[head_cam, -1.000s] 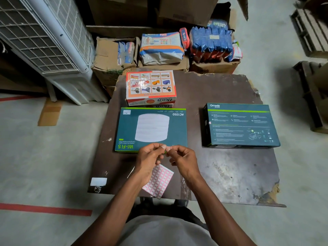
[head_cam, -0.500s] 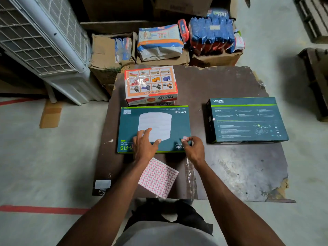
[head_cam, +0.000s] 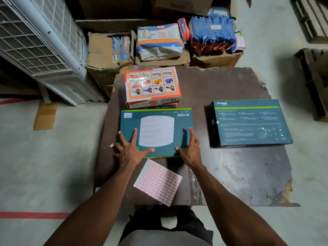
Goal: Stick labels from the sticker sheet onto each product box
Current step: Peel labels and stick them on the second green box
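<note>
The teal AC1350 box (head_cam: 157, 133) lies flat at the middle of the dark table (head_cam: 230, 174), and everything else can be placed from it. The left hand (head_cam: 132, 150) rests on the box's near-left corner with fingers spread and straight, gripping nothing; the right hand (head_cam: 190, 150) lies flat on its near-right edge, fingers likewise extended, so both hands press or steady the box rather than hold it. Just nearer the person than this box, between the forearms, lies the sticker sheet (head_cam: 158, 181), a grid of red-bordered labels, touched by neither hand. To the right of the box, well apart, sits a second teal box marked Omada (head_cam: 250, 123); a small pale patch shows on its left side face, too small to tell if it is a label. Just beyond the AC1350 box stand the orange-and-white Ikon boxes (head_cam: 152, 87), stacked. No applied label can be made out on the AC1350 box, the hands covering its near edge. Judging from this, labelling looks partly done at most, with the Ikon boxes probably left.
</note>
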### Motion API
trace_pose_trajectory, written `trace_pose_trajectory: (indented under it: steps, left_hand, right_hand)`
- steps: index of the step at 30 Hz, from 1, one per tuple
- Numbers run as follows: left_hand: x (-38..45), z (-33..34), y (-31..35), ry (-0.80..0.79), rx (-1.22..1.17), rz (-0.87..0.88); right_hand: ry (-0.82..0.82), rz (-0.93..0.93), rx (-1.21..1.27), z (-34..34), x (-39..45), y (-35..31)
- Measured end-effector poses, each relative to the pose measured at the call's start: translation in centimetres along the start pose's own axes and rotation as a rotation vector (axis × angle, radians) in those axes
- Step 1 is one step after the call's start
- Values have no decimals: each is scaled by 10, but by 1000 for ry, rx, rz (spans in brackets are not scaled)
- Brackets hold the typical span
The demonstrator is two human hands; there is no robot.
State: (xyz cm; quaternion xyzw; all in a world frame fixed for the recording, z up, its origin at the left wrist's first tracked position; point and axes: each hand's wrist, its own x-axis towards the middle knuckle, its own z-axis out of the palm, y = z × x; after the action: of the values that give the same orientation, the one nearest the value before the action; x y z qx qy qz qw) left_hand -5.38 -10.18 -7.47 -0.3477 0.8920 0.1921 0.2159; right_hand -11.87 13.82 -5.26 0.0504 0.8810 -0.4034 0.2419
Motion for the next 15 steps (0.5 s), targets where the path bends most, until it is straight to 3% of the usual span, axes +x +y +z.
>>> trace_pose_trajectory:
  steps: [4, 15]
  left_hand:
    - [-9, -6, 2, 23, -27, 3]
    - [-42, 6, 24, -46, -547, -32]
  right_hand:
    - [57, -35, -61, -3, -7, -9]
    - [540, -423, -462, -50, -46, -98]
